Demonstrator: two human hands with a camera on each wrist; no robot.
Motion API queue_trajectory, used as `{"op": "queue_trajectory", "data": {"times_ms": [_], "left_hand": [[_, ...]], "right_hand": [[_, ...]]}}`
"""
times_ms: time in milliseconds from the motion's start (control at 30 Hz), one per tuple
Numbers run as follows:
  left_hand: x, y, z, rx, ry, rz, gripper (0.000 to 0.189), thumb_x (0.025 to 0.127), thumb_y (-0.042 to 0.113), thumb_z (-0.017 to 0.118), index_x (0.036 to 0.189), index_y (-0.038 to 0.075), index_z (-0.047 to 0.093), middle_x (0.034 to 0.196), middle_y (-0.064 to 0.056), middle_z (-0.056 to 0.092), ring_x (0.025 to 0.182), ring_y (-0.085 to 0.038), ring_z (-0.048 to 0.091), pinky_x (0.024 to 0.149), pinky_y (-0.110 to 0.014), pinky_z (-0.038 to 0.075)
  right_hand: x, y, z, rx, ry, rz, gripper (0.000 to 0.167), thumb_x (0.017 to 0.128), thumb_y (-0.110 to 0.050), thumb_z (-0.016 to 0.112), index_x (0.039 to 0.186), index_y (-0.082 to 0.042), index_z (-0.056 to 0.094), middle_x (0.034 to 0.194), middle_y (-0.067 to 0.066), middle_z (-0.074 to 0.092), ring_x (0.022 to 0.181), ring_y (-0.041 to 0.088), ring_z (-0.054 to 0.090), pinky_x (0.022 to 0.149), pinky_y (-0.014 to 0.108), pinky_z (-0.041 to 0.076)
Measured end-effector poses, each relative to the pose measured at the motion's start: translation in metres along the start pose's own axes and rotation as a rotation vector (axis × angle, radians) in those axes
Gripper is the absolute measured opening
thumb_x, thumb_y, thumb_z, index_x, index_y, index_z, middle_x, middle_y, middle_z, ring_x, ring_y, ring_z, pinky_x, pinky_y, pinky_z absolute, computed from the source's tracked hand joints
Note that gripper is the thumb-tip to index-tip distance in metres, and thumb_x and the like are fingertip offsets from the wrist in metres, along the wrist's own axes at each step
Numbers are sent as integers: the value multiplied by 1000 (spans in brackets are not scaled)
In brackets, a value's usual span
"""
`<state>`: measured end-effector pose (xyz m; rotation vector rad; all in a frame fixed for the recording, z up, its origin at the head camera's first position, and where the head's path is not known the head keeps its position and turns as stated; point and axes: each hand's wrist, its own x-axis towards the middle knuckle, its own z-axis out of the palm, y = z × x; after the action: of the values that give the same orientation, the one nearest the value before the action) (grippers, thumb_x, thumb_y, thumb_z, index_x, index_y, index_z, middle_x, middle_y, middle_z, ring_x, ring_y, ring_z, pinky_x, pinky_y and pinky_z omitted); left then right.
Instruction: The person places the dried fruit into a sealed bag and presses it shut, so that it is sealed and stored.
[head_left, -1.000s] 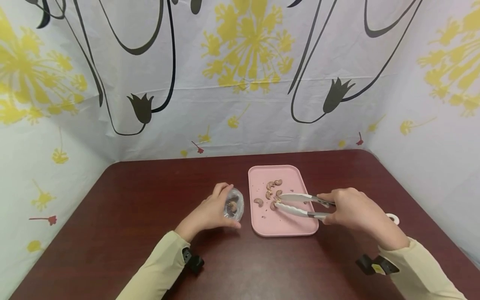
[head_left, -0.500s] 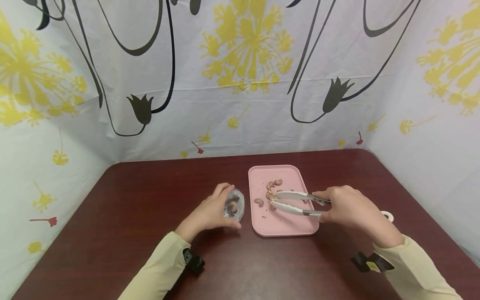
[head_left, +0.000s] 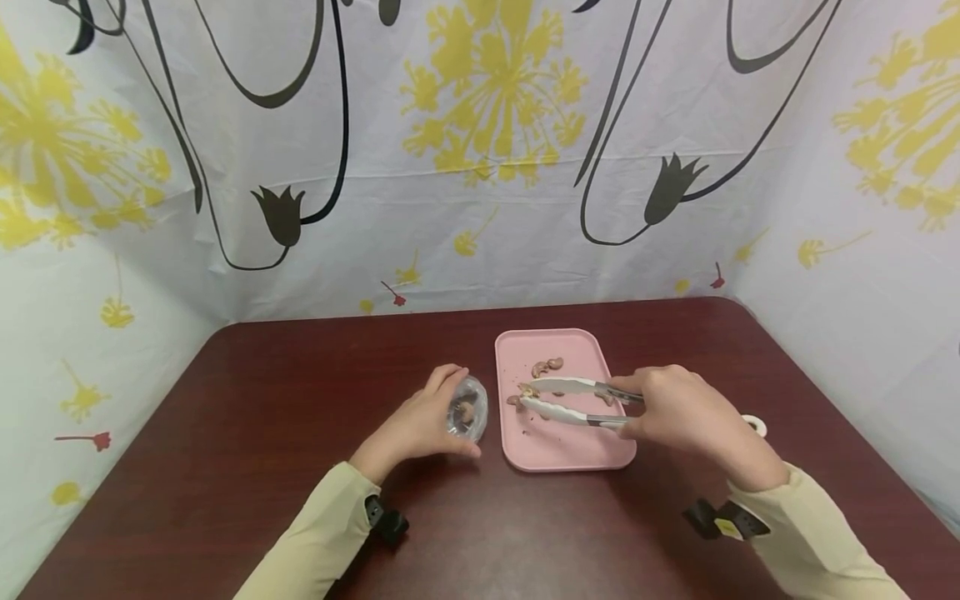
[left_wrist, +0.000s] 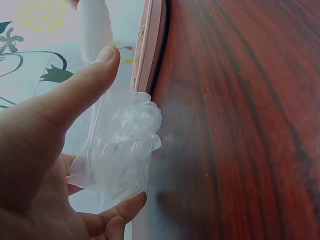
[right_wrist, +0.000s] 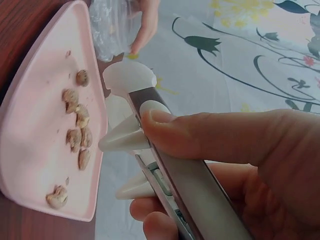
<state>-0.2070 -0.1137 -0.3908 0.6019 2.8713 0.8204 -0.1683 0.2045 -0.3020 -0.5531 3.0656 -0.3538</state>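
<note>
My right hand (head_left: 678,412) grips white-tipped metal tongs (head_left: 562,385), their arms apart above the tray's left part. A pale brown cashew nut (head_left: 529,391) shows at the tips; I cannot tell whether they pinch it. Several brown cashews (right_wrist: 57,197) and small crumbs lie on the pink tray (head_left: 570,454). Left of it, my left hand (head_left: 416,425) curves round a small clear plastic container (head_left: 472,412), fingers on one side and thumb on the other. Its wall (left_wrist: 125,145) looks crinkled in the left wrist view. Something brown, like a cashew, is inside it.
A dark red-brown wooden table (head_left: 300,400) bears everything. Behind and beside it hangs a white patterned cloth (head_left: 480,250). The tongs' white looped end (head_left: 755,425) pokes out behind the right hand. Only a narrow gap separates the container and the tray.
The right hand and tongs have moved left across the tray, the tips nearing the tray's left edge with a cashew at them. The left hand and container have stayed in place.
</note>
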Motion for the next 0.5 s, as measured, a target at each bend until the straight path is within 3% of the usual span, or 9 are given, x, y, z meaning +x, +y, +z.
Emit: {"op": "queue_trajectory", "data": {"times_ms": [500], "left_hand": [[-1,1,0,-16,-21,-18,114,59,44,89,150,14,29,151,-5,26,119,-28,50,95,-48,46]], "right_hand": [[17,-27,2,26,-22,-44,57,66,-22,81,120,-14,68,94,2,69,73,15,55,64,33,45]]}}
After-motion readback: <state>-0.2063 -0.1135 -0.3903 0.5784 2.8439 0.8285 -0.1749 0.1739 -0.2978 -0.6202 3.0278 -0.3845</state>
